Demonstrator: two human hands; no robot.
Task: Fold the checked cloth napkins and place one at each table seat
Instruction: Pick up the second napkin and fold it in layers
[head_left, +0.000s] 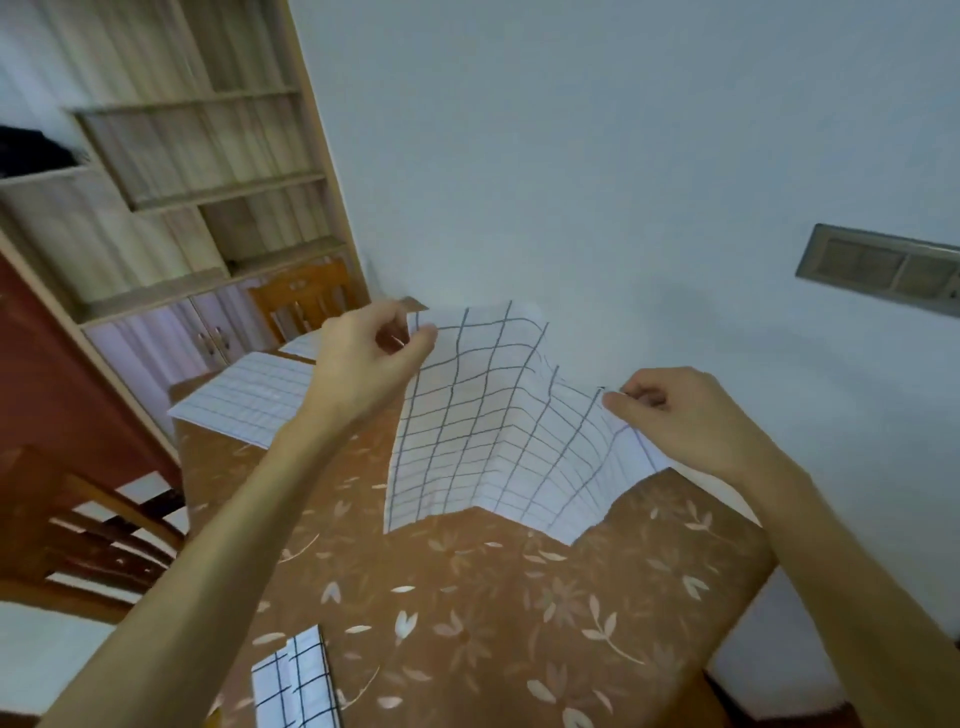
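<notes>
Presently, checked napkin (467, 426), hanging over the table (467, 597): we are pinching its top corners between thumb and curled forefinger, left hand (374, 353) and right hand (691, 415), and, by our reckoning, are best pulling them level and taut before folding.

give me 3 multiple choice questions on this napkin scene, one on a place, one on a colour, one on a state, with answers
1. Where does the folded napkin lie?
A. on the tablecloth, nearest the camera
B. on a chair seat
C. on a shelf

2. What colour is the tablecloth?
A. blue stripes
B. brown with pale flowers
C. plain white

3. How is the open napkin held?
A. pressed flat by one palm
B. pinched along its top by the left hand and right hand
C. rolled in one fist

Answers: 1 A, it sits at the view's bottom edge; 2 B, floral brown cloth; 3 B, it hangs between both hands.
</notes>
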